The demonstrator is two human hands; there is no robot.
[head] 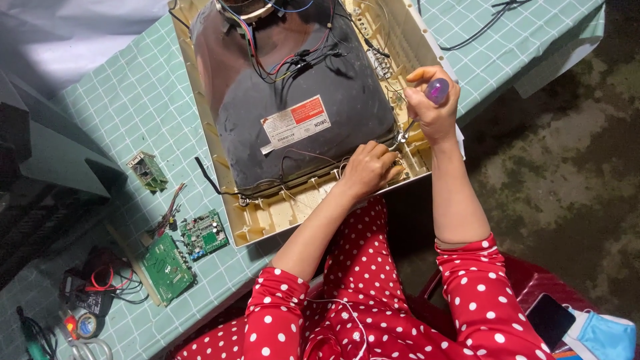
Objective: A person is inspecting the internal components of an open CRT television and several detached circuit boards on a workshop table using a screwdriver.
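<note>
A dark grey picture tube (300,87) lies face down in a cream plastic television front frame (267,223) on a green checked table cover. My right hand (433,107) grips a screwdriver with a purple handle (438,90), its shaft pointing down into the frame's near right corner. Just left of the tip, my left hand (367,170) rests on the frame edge, fingers curled by the wires there. Coloured wires (287,60) run over the tube's back.
Green circuit boards (167,267) (205,235) and a small module (148,170) lie on the table cover (133,107) at left. Scissors and a meter with red leads (87,313) sit at the near left. A phone (550,320) and blue mask (607,333) lie at lower right.
</note>
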